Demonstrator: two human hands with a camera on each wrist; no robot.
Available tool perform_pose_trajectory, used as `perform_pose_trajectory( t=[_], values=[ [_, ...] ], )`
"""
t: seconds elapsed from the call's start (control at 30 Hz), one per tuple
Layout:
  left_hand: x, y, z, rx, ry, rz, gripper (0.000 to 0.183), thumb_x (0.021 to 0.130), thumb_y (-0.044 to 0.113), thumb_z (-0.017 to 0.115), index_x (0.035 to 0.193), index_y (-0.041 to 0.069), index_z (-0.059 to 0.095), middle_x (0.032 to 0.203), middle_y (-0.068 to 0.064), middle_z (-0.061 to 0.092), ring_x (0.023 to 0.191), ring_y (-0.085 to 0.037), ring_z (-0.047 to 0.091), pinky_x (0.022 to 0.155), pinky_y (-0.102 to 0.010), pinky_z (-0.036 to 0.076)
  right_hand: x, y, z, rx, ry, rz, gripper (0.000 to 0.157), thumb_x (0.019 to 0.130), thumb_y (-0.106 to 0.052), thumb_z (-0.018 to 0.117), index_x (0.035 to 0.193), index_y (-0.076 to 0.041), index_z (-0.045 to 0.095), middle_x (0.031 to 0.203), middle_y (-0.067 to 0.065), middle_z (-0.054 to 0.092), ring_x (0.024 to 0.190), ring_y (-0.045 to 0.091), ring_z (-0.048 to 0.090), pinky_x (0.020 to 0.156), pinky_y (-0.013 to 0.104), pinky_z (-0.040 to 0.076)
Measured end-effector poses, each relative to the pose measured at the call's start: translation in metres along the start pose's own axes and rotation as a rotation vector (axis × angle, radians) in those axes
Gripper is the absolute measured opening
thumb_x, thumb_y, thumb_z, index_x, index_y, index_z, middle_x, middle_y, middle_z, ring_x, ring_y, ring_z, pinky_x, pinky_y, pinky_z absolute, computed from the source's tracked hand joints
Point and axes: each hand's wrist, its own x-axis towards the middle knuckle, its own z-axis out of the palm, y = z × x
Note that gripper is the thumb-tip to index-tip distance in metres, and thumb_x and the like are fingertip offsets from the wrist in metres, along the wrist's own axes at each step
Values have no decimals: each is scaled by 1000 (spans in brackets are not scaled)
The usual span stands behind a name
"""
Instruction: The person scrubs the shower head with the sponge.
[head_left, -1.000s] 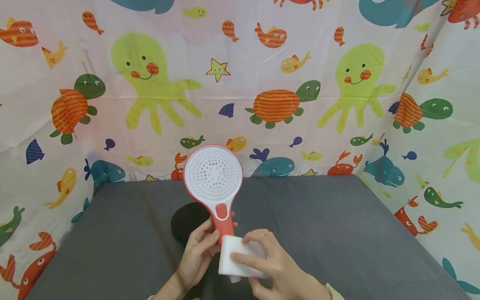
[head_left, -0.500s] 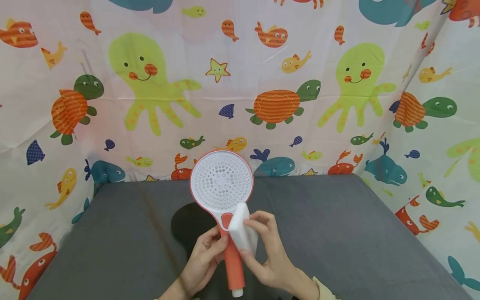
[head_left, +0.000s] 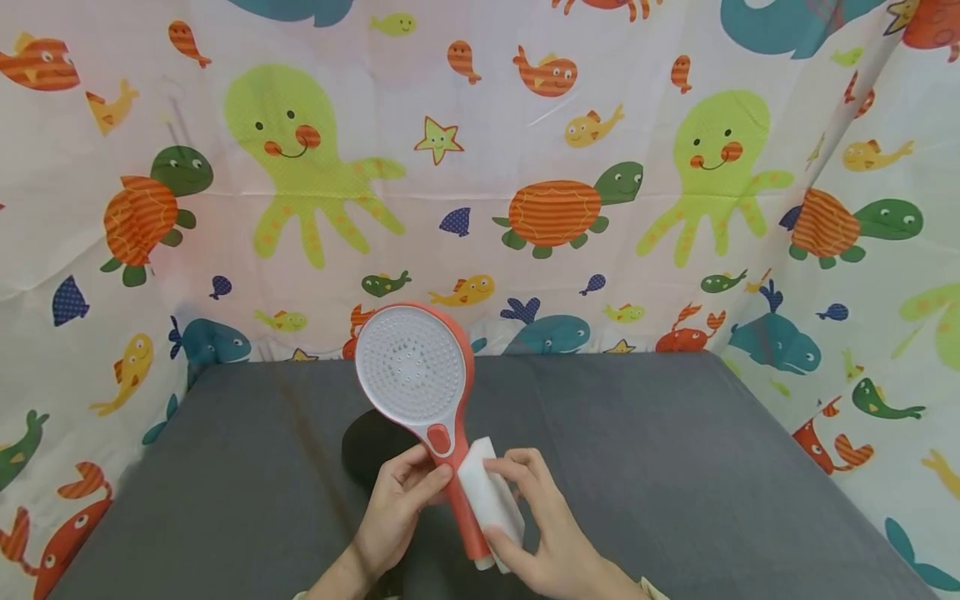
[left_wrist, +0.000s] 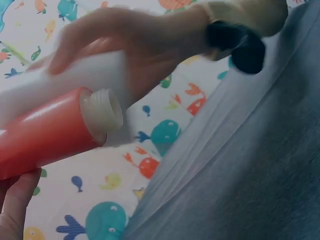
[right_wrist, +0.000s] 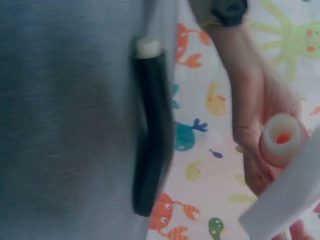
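Note:
In the head view a red handheld shower head (head_left: pixel 411 364) with a pale grey spray face is held tilted, its top leaning left. My left hand (head_left: pixel 393 508) grips the upper handle between thumb and fingers. Against the right side of that handle lies a white sponge (head_left: pixel 489 498), pinched by my right hand (head_left: pixel 551 525) between thumb and fingertips. The handle's pale threaded end (left_wrist: pixel 106 112) shows close up in the left wrist view, in front of the blurred sponge. In the right wrist view the sponge (right_wrist: pixel 290 190) partly hides the handle.
A black shower head (head_left: pixel 378 446) lies on the grey cloth-covered table (head_left: pixel 637 450), partly hidden behind my left hand; its handle (right_wrist: pixel 152 130) shows in the right wrist view. A curtain (head_left: pixel 480 225) printed with sea animals hangs around the back and sides.
The red shower head has turned, its face now angled left. From across the lower handle the sponge moved up near the button, then down again along the handle's right side.

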Motion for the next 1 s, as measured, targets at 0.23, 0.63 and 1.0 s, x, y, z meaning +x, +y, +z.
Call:
perform_pose_trajectory(
  t=[0.23,0.63,1.0],
  values=[
    [0,4,-1,50,21,7,31,92,-4,50,121,-14,49,106,-11,63,92,-18,60,76,-33,53,-6,0,6,-41,22,-80,52,82,-18,66,126,-1,44,109,11,39,95,18,40,66,23,41],
    [-4,-6,10,128,-115,-24,32,92,-2,52,122,-12,50,114,-13,58,103,-18,55,86,-29,48,52,-28,-4,-5,411,-148,56,92,-16,58,126,18,28,117,25,34,107,20,39,80,21,46],
    [0,6,6,53,-46,23,39,95,-4,44,130,-16,34,121,-17,52,108,-20,54,90,-29,46,8,-8,10,-137,61,-165,47,91,-25,58,130,-2,47,113,15,35,97,21,38,70,25,42]
  ],
)
